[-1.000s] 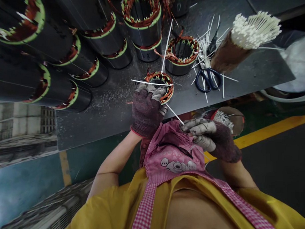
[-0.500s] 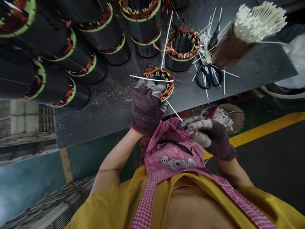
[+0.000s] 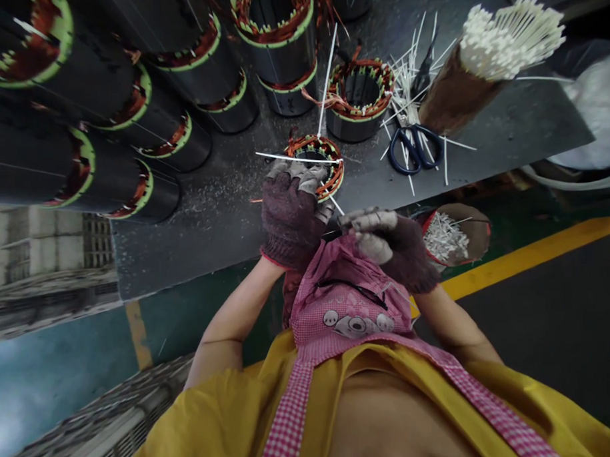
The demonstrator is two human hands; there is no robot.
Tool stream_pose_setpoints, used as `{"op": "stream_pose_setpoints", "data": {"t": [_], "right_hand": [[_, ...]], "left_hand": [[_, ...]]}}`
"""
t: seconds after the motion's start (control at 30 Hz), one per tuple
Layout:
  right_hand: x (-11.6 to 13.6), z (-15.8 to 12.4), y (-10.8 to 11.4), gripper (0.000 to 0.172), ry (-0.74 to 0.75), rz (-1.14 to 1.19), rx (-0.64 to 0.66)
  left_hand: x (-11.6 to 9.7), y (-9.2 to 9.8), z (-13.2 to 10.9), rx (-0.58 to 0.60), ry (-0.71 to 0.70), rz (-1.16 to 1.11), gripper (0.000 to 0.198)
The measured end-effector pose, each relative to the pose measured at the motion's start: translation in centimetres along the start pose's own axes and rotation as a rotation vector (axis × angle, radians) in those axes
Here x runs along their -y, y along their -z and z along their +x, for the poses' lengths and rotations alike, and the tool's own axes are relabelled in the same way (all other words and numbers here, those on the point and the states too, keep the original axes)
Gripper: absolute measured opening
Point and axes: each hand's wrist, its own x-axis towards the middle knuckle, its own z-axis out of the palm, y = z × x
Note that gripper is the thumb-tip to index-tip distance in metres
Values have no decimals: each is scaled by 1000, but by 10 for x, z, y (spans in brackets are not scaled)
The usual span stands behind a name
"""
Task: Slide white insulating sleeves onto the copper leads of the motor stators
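Note:
My left hand [image 3: 290, 212], in a maroon knit glove with worn coated fingers, grips the rim of a small motor stator [image 3: 334, 176] with copper windings and green insulation. White cable ties [image 3: 297, 157] run across and through that stator. My right hand [image 3: 385, 242], gloved the same way, sits just below the stator, above my pink gingham apron [image 3: 352, 307]. Its curled fingers pinch a small dark item [image 3: 332, 233], too small to name. A short length of white tie [image 3: 335, 204] runs from the stator toward that hand.
Several larger stators [image 3: 131, 108] stand on the dark metal table [image 3: 210, 248]. Further right lie another stator [image 3: 358, 100], black-handled scissors [image 3: 415, 150], loose ties [image 3: 405, 85] and a wrapped bundle of ties [image 3: 455, 83]. A bowl of white offcuts [image 3: 448, 237] sits beyond the table edge.
My right hand has moved up and left from the apron toward the stator. My left hand keeps its grip, and the view has shifted slightly.

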Motion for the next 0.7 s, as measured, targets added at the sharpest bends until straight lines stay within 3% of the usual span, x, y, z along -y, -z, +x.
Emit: {"op": "stream_pose_setpoints", "data": {"t": [0.1, 0.23, 0.4, 0.7], "right_hand": [[-12, 24, -8, 33, -36, -84, -36], [-15, 43, -6, 30, 17, -112, -3], [-12, 50, 0, 29, 48, -134, 11], [-15, 53, -1, 24, 94, -186, 22]], "left_hand": [[0, -1, -4, -98, 29, -5, 45], [-1, -5, -5, -208, 85, -103, 45], [-1, -4, 4, -149, 25, -102, 10], [-3, -1, 8, -129, 11, -134, 13]]}}
